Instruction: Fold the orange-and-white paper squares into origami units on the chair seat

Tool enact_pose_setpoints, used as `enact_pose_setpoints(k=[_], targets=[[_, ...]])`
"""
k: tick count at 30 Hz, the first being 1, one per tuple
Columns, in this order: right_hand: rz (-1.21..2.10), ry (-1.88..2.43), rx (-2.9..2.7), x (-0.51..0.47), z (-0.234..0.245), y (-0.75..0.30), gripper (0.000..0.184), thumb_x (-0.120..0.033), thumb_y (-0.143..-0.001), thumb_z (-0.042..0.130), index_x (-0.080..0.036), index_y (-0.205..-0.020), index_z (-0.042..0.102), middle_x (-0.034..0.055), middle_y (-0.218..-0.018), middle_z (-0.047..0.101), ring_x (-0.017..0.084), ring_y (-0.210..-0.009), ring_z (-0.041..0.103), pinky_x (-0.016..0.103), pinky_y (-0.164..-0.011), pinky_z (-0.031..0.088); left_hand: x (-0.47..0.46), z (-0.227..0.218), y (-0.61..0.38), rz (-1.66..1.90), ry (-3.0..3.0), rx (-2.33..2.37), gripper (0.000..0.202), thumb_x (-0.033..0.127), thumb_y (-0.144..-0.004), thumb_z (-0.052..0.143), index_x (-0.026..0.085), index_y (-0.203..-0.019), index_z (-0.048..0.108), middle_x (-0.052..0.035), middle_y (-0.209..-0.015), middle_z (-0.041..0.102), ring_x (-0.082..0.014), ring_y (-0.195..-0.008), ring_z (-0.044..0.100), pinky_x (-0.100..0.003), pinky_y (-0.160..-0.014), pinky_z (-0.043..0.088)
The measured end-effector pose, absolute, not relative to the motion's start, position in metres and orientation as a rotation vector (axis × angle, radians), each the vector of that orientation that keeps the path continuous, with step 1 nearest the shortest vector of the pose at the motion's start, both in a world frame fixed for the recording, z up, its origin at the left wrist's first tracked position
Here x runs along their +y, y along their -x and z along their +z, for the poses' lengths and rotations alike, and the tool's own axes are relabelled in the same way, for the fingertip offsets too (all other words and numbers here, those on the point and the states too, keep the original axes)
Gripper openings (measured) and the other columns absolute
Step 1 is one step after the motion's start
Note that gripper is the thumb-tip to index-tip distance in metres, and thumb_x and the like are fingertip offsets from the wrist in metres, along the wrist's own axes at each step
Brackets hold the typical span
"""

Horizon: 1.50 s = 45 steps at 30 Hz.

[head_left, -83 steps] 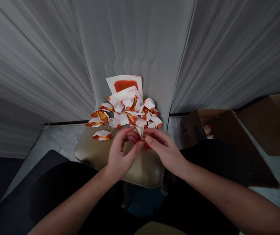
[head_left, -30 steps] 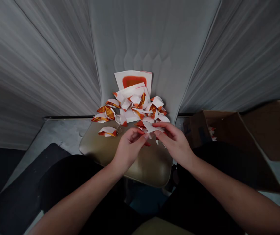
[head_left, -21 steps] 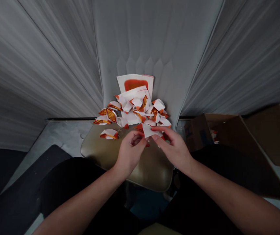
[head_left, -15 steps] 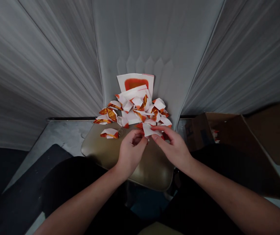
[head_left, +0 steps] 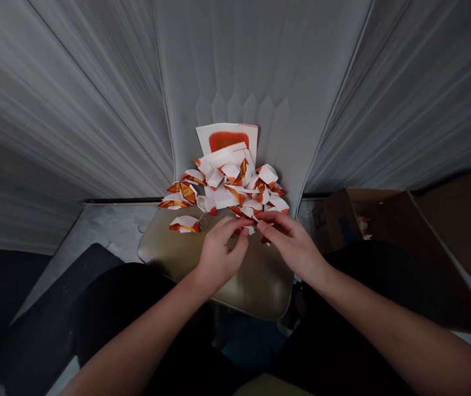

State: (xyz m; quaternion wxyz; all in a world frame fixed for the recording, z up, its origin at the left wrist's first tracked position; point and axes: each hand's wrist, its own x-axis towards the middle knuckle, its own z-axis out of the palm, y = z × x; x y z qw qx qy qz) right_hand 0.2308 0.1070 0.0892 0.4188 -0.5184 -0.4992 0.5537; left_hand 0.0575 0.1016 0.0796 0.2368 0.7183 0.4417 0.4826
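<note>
Between my two hands is a small piece of folded paper (head_left: 251, 229), white and red, mostly covered by the fingers. My left hand (head_left: 225, 247) pinches its left side with thumb and forefinger. On the other side, my right hand (head_left: 291, 242) has its fingers closed on the same paper. Just beyond the fingertips lies a heap of folded paper pieces (head_left: 231, 171) in white, red and gold. One folded piece (head_left: 184, 224) lies apart, left of my left hand. Behind the heap stands a stack of flat paper sheets (head_left: 229, 137) with a red-orange patch.
The papers lie on a stool with a tan padded seat (head_left: 255, 291), between my knees. At the right stands an open cardboard box (head_left: 377, 198) with some red and white pieces inside. Grey pleated cloth (head_left: 107, 110) hangs in front and on both sides.
The paper showed a flat white face before; now it is turned and mostly hidden by my fingers. Both hands have drawn slightly closer around it. The heap has not moved.
</note>
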Motion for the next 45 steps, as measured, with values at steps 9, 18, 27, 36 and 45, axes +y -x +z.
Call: enact_pose_setpoints(k=[9,18,27,36,45], targets=[[1.364,1.314,-1.304,0.105,0.091,-0.235,0.032,-0.048,-0.085,0.07,-0.023,-0.104,0.075,0.0025,-0.09,0.072,0.016,-0.076,0.06,0.031,-0.068,0.048,0.114,0.091,-0.03,1.024,-2.8,1.152,0.02,0.025,-0.1,0.058,0.02,-0.109,0.074,-0.0045,-0.083,0.074,-0.0171,-0.076,0.07,-0.029,-0.068,0.052],[1.35,1.339,-1.397,0.107,0.094,-0.234,0.026,-0.045,-0.085,0.067,-0.023,-0.097,0.074,0.0017,-0.088,0.072,0.015,-0.071,0.059,0.03,-0.066,0.046,0.114,0.088,-0.025,1.158,-2.913,1.16,0.01,0.027,-0.097,0.065,0.022,-0.102,0.073,-0.0044,-0.093,0.075,-0.0181,-0.081,0.068,-0.031,-0.073,0.05],[1.343,1.345,-1.407,0.107,0.094,-0.238,0.025,-0.045,-0.087,0.068,-0.024,-0.098,0.075,0.0008,-0.088,0.072,0.015,-0.072,0.06,0.03,-0.067,0.046,0.116,0.085,-0.026,1.182,-2.849,1.144,0.009,0.026,-0.096,0.067,0.022,-0.103,0.072,-0.0088,-0.114,0.074,-0.0248,-0.108,0.068,-0.04,-0.09,0.055],[1.349,1.287,-1.463,0.109,0.096,-0.24,0.024,-0.046,-0.088,0.067,-0.024,-0.09,0.076,0.0009,-0.083,0.071,0.015,-0.071,0.058,0.031,-0.068,0.046,0.117,0.085,-0.029,1.039,-2.624,1.076,0.011,0.024,-0.1,0.06,0.019,-0.106,0.068,-0.0084,-0.111,0.076,-0.0208,-0.105,0.072,-0.037,-0.089,0.057],[1.357,1.306,-1.457,0.109,0.094,-0.243,0.027,-0.048,-0.088,0.066,-0.024,-0.089,0.076,0.0015,-0.084,0.071,0.015,-0.069,0.055,0.031,-0.065,0.043,0.112,0.082,-0.029,0.976,-2.815,1.066,0.016,0.028,-0.101,0.058,0.02,-0.109,0.069,-0.0082,-0.108,0.075,-0.0214,-0.098,0.072,-0.035,-0.082,0.055]])
